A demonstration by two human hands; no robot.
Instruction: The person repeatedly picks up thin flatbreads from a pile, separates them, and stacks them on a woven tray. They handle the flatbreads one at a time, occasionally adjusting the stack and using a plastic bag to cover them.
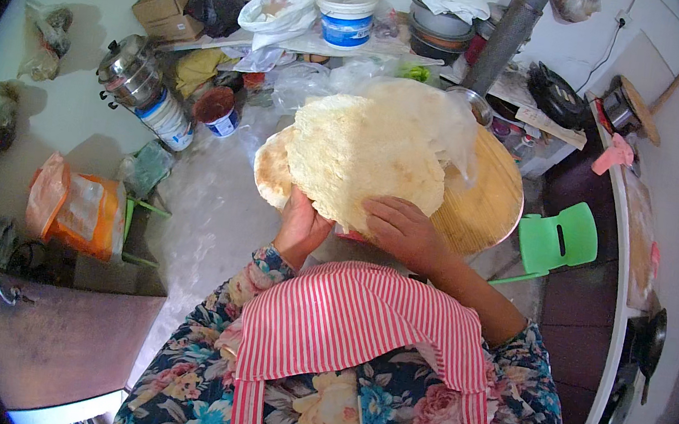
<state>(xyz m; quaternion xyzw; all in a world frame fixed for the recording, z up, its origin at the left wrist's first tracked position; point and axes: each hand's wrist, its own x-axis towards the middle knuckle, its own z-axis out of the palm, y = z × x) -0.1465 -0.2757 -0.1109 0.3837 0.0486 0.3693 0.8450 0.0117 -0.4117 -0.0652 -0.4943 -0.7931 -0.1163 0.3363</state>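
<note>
A large pale flatbread (365, 158) is in front of me, tilted over a round wooden board (488, 192). My left hand (306, 224) grips its near left edge, thumb on top and the other fingers mostly hidden beneath. The fingers of my right hand (401, 229) lie across the near right part of the bread; its thumb is hidden, so I cannot tell whether it grips the edge. Under the left side shows a second, browned flatbread (273, 169). A clear plastic bag (434, 112) lies at the far side of the large bread.
A low shelf (303, 44) at the back carries a white-and-blue bucket (346, 16), bags and stacked pots (441, 27). A green chair (556, 235) stands right of the board. To the left are a steel pot (131, 72), a brown-rimmed tub (217, 111) and an orange bag (85, 212).
</note>
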